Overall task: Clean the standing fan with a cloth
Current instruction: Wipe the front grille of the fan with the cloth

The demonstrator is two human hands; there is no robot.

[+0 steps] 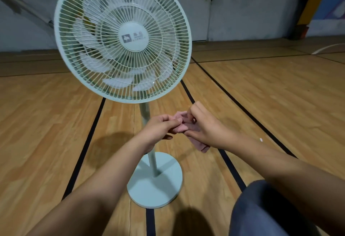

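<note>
knee (261,213) nearest, cloth (180,128) in both hands, standing fan (123,37) untouched

blue-clad knee sits at 5 o'clock in the view. left hand (158,129) and right hand (207,129) meet mid-view, and both curl round and pinch the small pink cloth between them. it looks soft, light and limp, so it will bunch; folded into a pad it should wipe best. the fan stands upright on the wooden floor (261,95). its grille head is at 11 o'clock from the hands and apart from them, its pole (152,161) passes just behind the left hand, and its round base (155,181) is at 6 o'clock. i judge the fan light and top-heavy, with thin grille wires that may flex: steady it at the pole.
</note>
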